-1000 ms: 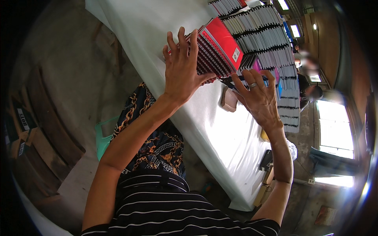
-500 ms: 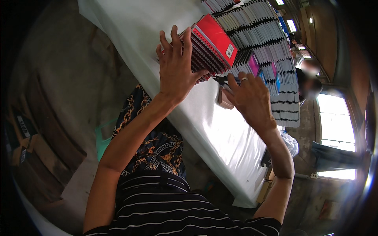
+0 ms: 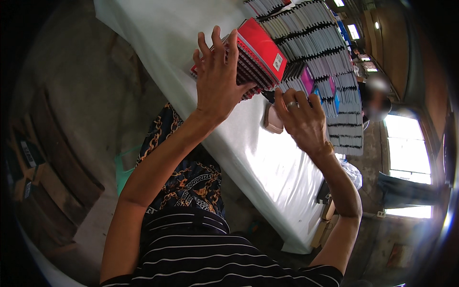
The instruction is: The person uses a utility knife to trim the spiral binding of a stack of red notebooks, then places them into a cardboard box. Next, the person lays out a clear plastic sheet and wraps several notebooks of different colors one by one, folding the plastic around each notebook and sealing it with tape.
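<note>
A stack of spiral-bound notebooks with red covers (image 3: 263, 45) lies on the white-covered table, its dark coils toward me. My left hand (image 3: 217, 79) rests against the coiled side with fingers spread and the thumb near the front corner. Beside that corner, my right hand (image 3: 303, 117) is closed, with a ring on one finger. Its curled fingers mostly hide a dark, pliers-like tool (image 3: 268, 95) that points at the end of the coils. A pinkish-tan block (image 3: 273, 119) sits on the table just below the right fingers.
Long rows of stacked notebooks (image 3: 313, 36) fill the table's far right side, some with pink and blue covers. The white table cover (image 3: 287, 191) runs toward the lower right. Cardboard boxes (image 3: 40, 191) are at the far left; people (image 3: 377, 98) appear beyond the rows.
The right hand's fingers have curled in more tightly near the notebook corner, hiding more of the dark tool. My left hand has shifted slightly up and right along the stack.
</note>
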Motion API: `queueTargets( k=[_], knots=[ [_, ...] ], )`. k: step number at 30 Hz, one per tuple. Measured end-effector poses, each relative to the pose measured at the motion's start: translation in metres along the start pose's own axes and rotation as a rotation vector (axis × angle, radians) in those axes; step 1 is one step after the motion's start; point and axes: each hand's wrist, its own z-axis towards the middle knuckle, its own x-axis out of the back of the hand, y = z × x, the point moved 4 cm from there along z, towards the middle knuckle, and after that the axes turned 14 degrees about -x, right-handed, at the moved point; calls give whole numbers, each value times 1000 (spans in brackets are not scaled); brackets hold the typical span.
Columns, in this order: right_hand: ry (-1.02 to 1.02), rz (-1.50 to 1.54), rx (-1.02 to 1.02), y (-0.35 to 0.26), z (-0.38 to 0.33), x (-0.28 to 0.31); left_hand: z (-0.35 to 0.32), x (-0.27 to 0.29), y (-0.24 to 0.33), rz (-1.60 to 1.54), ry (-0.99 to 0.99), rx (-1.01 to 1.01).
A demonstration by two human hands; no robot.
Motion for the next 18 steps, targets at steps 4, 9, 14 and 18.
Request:
queueTargets(
  k=[4,9,14,18],
  knots=[
    [-393,-67,-328,-17,-2,-2,-2,1,-1,-13,10,9],
    [-74,80,-73,22,2,8,9,10,6,15,51,-102],
    [11,-20,27,33,-4,-6,49,10,13,45,-17,-279],
    [20,-147,116,28,-8,-7,89,8,33,35,-173,-596]
  ],
)
